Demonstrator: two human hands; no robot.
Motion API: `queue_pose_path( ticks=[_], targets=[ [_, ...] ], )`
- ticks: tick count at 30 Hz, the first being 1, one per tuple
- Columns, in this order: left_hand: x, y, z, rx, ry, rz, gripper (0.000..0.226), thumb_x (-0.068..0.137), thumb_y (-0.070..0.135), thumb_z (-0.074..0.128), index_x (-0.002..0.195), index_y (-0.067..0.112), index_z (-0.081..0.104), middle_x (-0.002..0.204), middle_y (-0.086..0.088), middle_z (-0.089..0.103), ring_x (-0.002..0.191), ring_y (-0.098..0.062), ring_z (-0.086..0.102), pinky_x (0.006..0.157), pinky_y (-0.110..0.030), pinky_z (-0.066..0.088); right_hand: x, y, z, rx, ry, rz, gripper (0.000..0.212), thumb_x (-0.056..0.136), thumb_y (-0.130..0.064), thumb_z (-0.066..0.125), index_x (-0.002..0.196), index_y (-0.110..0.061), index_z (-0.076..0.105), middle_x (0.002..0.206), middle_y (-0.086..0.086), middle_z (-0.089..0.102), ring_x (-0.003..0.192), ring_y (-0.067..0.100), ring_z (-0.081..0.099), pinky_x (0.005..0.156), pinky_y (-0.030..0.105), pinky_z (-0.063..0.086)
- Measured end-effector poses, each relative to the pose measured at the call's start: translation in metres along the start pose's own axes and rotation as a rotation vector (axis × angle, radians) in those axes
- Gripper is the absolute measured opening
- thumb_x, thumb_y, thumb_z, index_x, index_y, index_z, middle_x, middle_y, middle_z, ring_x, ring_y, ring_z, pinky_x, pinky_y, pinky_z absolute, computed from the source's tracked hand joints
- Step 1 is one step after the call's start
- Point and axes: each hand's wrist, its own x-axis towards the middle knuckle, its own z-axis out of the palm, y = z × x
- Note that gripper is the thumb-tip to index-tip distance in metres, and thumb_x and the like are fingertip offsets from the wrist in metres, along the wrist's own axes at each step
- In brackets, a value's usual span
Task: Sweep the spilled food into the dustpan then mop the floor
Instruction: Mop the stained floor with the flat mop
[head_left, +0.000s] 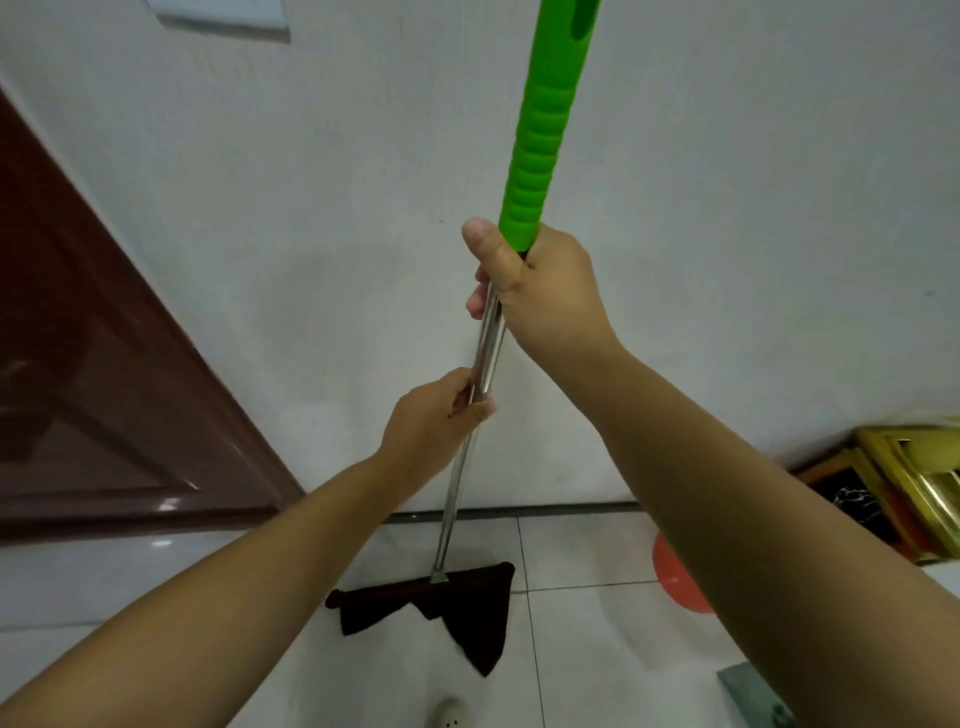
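A mop stands almost upright in front of me, with a steel pole (485, 345) and a ribbed green grip (540, 140) at the top. Its head carries a dark brown cloth (467, 608) that lies on the white floor tiles near the wall. My right hand (540, 291) grips the pole just under the green grip, thumb up. Lower down, my left hand (436, 421) holds the steel pole. No spilled food or dustpan shows in this view.
A white wall (727, 234) rises right behind the mop. A dark brown door (104, 374) stands at the left. At the right are a gold-framed object (904, 483) and an orange round thing (675, 577) on the floor. A grey-green piece (753, 691) lies at the bottom right.
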Motion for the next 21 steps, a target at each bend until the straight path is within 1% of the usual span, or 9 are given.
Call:
queue_pose_path(
  ticks=[2,4,6,9,12,15,17,19,21],
  targets=[
    [0.007,-0.001,0.005,0.001,-0.020,-0.002,0.011,0.093,0.042,0.052,0.082,0.039,0.051,0.075,0.009,0.062,0.070,-0.010,0.058,0.068,-0.025,0.048,0.004,0.007,-0.002,0.005,-0.005,0.000,0.038,0.090,-0.053,0.052,0.076,-0.017,0.055,0.065,0.003,0.067,0.063,0.018,0.069,0.072,0.041,0.059],
    [0.011,-0.007,0.012,0.019,-0.050,-0.005,0.009,0.093,0.040,0.052,0.087,0.034,0.053,0.075,0.009,0.060,0.070,-0.011,0.057,0.068,-0.025,0.047,0.003,0.019,-0.001,-0.011,-0.009,0.018,0.039,0.090,-0.052,0.053,0.078,-0.015,0.056,0.067,0.005,0.067,0.062,0.016,0.068,0.070,0.036,0.058],
    [0.012,-0.015,0.022,0.028,-0.079,-0.025,0.010,0.094,0.038,0.052,0.091,0.029,0.055,0.079,0.005,0.063,0.074,-0.016,0.059,0.071,-0.030,0.049,-0.001,0.034,0.002,-0.028,-0.013,0.043,0.038,0.090,-0.049,0.053,0.079,-0.013,0.056,0.068,0.006,0.068,0.062,0.015,0.067,0.067,0.033,0.055],
    [0.011,-0.030,0.037,0.027,-0.113,-0.082,0.013,0.095,0.036,0.050,0.090,0.025,0.055,0.083,-0.001,0.065,0.077,-0.020,0.061,0.074,-0.034,0.050,-0.006,0.055,0.009,-0.023,-0.045,0.099,0.036,0.091,-0.046,0.053,0.081,-0.012,0.056,0.073,0.009,0.070,0.068,0.019,0.067,0.071,0.036,0.055],
    [0.012,-0.040,0.046,0.008,-0.088,-0.117,0.017,0.096,0.035,0.050,0.078,0.036,0.047,0.073,0.007,0.058,0.066,-0.011,0.054,0.067,-0.027,0.045,-0.008,0.069,0.016,-0.029,-0.098,0.121,0.029,0.094,-0.042,0.052,0.084,-0.015,0.052,0.083,0.013,0.069,0.079,0.024,0.067,0.076,0.038,0.054],
    [0.019,-0.044,0.048,-0.024,-0.049,-0.146,0.021,0.095,0.037,0.049,0.075,0.038,0.046,0.068,0.011,0.054,0.061,-0.006,0.049,0.062,-0.022,0.041,0.000,0.076,0.020,-0.061,-0.110,0.109,0.020,0.095,-0.035,0.052,0.091,-0.015,0.050,0.087,0.011,0.063,0.081,0.023,0.064,0.074,0.036,0.052],
    [0.023,-0.047,0.047,-0.068,-0.021,-0.182,0.015,0.093,0.039,0.048,0.078,0.036,0.050,0.073,0.007,0.059,0.066,-0.011,0.055,0.065,-0.025,0.044,0.006,0.080,0.024,-0.182,-0.144,0.083,0.016,0.094,-0.030,0.052,0.098,-0.014,0.051,0.083,0.003,0.058,0.075,0.018,0.058,0.068,0.031,0.047],
    [0.025,-0.051,0.045,-0.126,0.033,-0.232,0.010,0.092,0.038,0.048,0.083,0.037,0.052,0.084,0.001,0.065,0.078,-0.018,0.062,0.070,-0.028,0.049,0.009,0.083,0.030,-0.310,-0.201,0.063,0.015,0.095,-0.025,0.050,0.105,-0.014,0.051,0.080,-0.003,0.054,0.073,0.016,0.054,0.063,0.028,0.042],
    [0.027,-0.055,0.040,-0.124,0.066,-0.259,0.007,0.093,0.036,0.048,0.088,0.037,0.053,0.090,-0.002,0.066,0.084,-0.021,0.063,0.075,-0.033,0.051,0.012,0.085,0.037,-0.322,-0.236,0.076,0.019,0.096,-0.023,0.048,0.110,-0.011,0.053,0.080,-0.003,0.052,0.073,0.017,0.052,0.062,0.027,0.040]
  ],
)
